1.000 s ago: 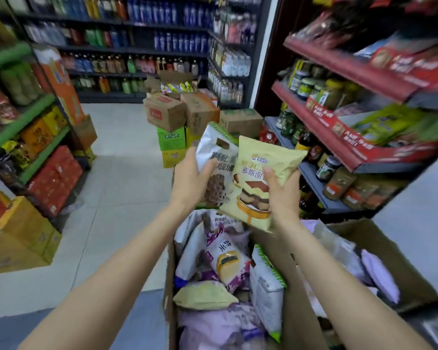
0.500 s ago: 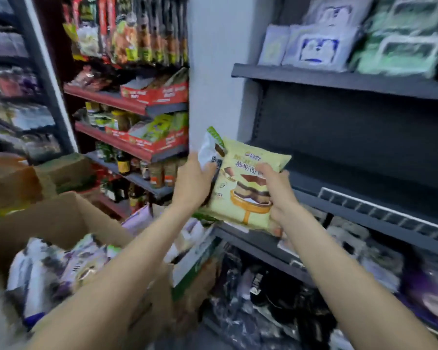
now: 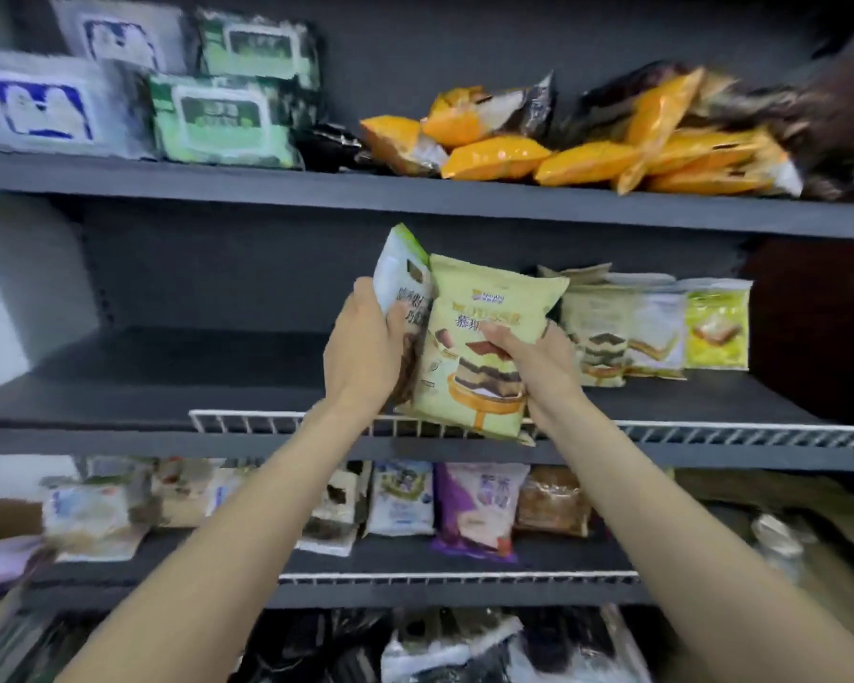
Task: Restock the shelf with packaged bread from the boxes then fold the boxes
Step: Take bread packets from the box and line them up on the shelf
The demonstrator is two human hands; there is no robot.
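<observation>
Two bread packs held up before the middle shelf.

The yellow pack [image 3: 484,337] sits upright in the right hand [image 3: 538,367], thumb curled across its front; the white pack [image 3: 405,288] overlaps behind it to the left, gripped by the left hand [image 3: 366,352]. Both hang just above the shelf [image 3: 168,382] rail [image 3: 711,431], left of a row of like packs [image 3: 652,327].

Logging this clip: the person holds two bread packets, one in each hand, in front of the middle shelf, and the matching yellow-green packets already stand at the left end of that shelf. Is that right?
Not quite. The head view shows the left hand gripping the white packet and the right hand the yellow-green packet before the middle shelf, but the matching packets stand at its right end, not its left.
</observation>
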